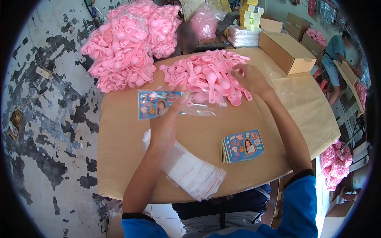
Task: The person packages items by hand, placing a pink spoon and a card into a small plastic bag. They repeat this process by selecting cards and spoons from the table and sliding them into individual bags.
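Note:
My left hand point(168, 115) is closed on a clear plastic bag point(200, 110), whose open end lies toward the pile of pink spoons. A blue printed card point(149, 106) with small pictures shows at the left of that hand, apparently inside the bag. My right hand point(254, 80) is at the right edge of the loose pink measuring spoons point(211, 77), its fingers bent and apart, with no spoon clearly in them. Below my left hand lies a stack of clear bags point(194, 170). A stack of blue cards point(244, 146) sits right of it.
Large bags of pink spoons point(123, 47) stand at the back left. A cardboard box point(287, 51), packs of clear plastic point(243, 36) and yellow boxes point(251, 16) are at the back right. Another person point(335, 59) works at the far right. Brown paper point(127, 158) covers the table.

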`<control>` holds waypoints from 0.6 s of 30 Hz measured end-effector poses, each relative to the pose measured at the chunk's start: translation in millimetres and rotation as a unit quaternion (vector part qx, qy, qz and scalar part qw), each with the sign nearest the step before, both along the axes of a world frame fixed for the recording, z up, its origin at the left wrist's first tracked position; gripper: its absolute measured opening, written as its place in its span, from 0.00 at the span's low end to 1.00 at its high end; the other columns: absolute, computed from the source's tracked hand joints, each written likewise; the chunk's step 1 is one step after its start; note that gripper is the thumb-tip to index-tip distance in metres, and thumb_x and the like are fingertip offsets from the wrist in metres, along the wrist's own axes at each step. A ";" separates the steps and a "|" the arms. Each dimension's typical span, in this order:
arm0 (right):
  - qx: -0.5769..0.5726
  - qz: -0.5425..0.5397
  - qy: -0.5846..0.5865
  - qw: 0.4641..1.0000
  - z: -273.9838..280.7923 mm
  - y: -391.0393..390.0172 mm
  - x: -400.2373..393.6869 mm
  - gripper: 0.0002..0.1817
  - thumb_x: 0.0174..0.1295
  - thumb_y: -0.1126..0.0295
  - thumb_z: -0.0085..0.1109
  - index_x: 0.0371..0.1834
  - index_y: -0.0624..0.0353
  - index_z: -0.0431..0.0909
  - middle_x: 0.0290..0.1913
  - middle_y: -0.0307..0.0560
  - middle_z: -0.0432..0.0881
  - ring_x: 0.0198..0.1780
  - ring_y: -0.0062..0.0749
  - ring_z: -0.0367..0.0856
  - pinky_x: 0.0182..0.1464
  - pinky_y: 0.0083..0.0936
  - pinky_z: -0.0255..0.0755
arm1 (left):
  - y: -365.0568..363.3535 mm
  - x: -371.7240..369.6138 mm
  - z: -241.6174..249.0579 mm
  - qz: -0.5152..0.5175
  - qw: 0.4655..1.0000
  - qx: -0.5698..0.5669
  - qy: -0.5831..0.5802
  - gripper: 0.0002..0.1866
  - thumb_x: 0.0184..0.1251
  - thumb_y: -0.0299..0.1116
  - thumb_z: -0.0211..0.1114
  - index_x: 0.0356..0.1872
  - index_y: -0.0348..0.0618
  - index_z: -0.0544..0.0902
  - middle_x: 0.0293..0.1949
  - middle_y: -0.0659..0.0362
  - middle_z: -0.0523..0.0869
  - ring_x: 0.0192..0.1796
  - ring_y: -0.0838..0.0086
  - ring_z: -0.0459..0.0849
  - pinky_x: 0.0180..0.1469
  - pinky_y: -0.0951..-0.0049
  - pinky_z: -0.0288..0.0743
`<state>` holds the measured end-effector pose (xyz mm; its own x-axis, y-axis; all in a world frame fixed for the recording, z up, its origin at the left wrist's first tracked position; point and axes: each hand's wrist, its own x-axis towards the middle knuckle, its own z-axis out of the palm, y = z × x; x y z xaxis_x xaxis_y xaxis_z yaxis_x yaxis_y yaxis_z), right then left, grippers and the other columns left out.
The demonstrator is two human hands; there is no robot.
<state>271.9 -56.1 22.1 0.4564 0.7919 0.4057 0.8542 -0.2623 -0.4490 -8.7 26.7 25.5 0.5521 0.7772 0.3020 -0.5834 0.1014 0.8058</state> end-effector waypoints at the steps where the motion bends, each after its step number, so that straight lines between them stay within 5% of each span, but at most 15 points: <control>1: -0.014 -0.032 -0.026 0.999 -9.5 6.8 0.5 0.22 0.65 0.51 0.57 0.48 0.60 0.82 0.43 0.56 0.81 0.44 0.47 0.83 0.49 0.42 0.77 | 0.9 -0.7 -1.2 -0.008 1.000 0.013 0.009 0.26 0.62 0.22 0.68 0.60 0.41 0.68 0.57 0.50 0.80 0.58 0.69 0.81 0.64 0.66 0.73; 3: -0.046 -0.089 -0.053 0.994 -19.6 16.2 -0.2 0.22 0.62 0.51 0.60 0.47 0.60 0.82 0.56 0.59 0.77 0.52 0.51 0.81 0.53 0.44 0.76 | 3.9 -2.4 -3.5 -0.023 0.999 0.036 0.030 0.28 0.62 0.22 0.68 0.61 0.41 0.67 0.58 0.50 0.80 0.60 0.69 0.80 0.65 0.66 0.71; 6: -0.041 -0.062 -0.059 0.996 -21.8 10.0 5.4 0.21 0.65 0.54 0.58 0.52 0.58 0.80 0.49 0.57 0.82 0.49 0.53 0.82 0.51 0.44 0.75 | 3.8 -2.2 -2.3 -0.003 0.999 0.039 0.035 0.28 0.61 0.22 0.69 0.61 0.41 0.67 0.59 0.50 0.79 0.62 0.68 0.78 0.66 0.65 0.70; 9: 0.030 -0.086 -0.055 0.994 -13.5 -0.2 14.7 0.17 0.67 0.59 0.57 0.49 0.60 0.80 0.39 0.54 0.84 0.37 0.42 0.84 0.44 0.37 0.77 | 2.6 -0.3 -0.9 -0.001 0.999 0.022 0.036 0.26 0.61 0.22 0.69 0.59 0.41 0.69 0.59 0.50 0.80 0.63 0.68 0.77 0.66 0.65 0.70; 12: 0.069 -0.006 0.019 0.997 16.8 -26.5 12.3 0.13 0.68 0.63 0.56 0.44 0.62 0.81 0.31 0.49 0.83 0.28 0.28 0.78 0.36 0.28 0.74 | 4.8 1.4 -3.4 -0.002 1.000 0.015 -0.001 0.24 0.62 0.23 0.69 0.58 0.41 0.71 0.59 0.51 0.80 0.61 0.68 0.78 0.65 0.65 0.71; 18: 0.017 0.255 0.223 0.941 50.5 -52.6 -10.5 0.10 0.66 0.67 0.57 0.39 0.64 0.82 0.28 0.35 0.79 0.28 0.17 0.72 0.31 0.19 0.68 | 11.6 2.0 -4.0 -0.011 0.998 -0.056 -0.030 0.23 0.64 0.24 0.67 0.59 0.43 0.71 0.59 0.52 0.79 0.61 0.65 0.79 0.63 0.62 0.75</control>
